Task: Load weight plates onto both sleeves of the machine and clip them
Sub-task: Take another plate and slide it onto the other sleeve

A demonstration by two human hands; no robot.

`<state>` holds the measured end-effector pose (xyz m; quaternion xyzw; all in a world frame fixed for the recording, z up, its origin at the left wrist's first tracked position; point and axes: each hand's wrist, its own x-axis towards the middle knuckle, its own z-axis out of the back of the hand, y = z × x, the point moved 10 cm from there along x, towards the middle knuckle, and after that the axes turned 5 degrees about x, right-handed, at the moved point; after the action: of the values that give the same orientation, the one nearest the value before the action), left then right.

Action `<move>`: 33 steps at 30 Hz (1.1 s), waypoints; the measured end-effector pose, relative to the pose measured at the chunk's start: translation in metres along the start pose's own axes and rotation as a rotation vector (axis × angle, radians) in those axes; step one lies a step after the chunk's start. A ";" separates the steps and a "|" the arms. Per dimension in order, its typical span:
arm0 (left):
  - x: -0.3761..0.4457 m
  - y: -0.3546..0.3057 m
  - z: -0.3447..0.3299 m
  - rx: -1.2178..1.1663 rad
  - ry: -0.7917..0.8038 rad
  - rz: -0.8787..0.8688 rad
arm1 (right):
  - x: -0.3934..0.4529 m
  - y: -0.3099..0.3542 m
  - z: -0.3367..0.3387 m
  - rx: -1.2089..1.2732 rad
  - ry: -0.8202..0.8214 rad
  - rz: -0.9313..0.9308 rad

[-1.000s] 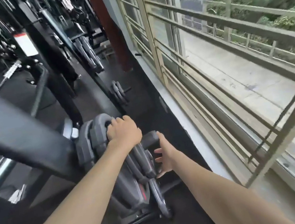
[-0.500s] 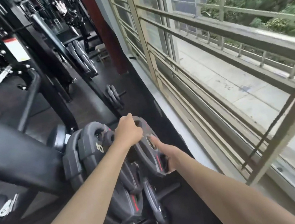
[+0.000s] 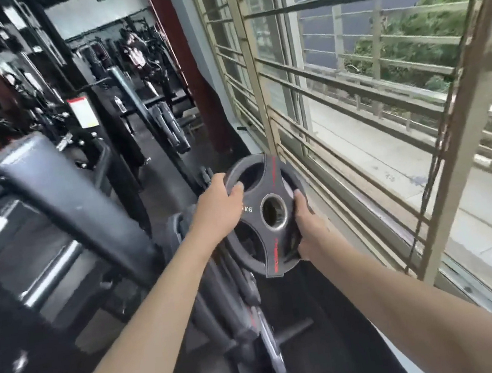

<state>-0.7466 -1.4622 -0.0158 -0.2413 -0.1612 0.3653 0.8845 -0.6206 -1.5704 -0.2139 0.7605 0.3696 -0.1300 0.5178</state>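
Note:
A black weight plate with red stripes, three grip holes and a metal-ringed centre hole is held up in the air, its face turned toward me. My left hand grips its upper left rim through a grip hole. My right hand grips its right rim, fingers curled round the edge. Below it, several more dark plates stand on a storage rack on the floor. The machine's sleeves are not identifiable in this blurred view.
A thick black padded arm of a machine slants across the left. A barred window wall runs close along the right. Another plate-loaded machine stands farther down the dark floor aisle, beside a red pillar.
The plate has been lifted off the rack and raised, turning its face toward me. Both hands rose with it, and the view tilted upward.

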 end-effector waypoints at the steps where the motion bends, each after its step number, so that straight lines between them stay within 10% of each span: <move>1: -0.015 0.012 0.020 -0.025 -0.059 0.030 | -0.016 0.000 -0.010 -0.008 0.026 0.036; 21: -0.543 0.302 0.334 -0.537 -1.035 0.488 | -0.518 -0.225 -0.213 -0.348 0.874 0.197; 33: -0.687 0.449 0.311 -0.921 -1.077 0.790 | -0.650 -0.354 -0.240 -0.678 0.996 0.380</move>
<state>-1.6132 -1.5868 -0.0770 -0.4115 -0.6020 0.6134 0.3032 -1.3620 -1.5684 0.0214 0.5757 0.4457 0.4583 0.5098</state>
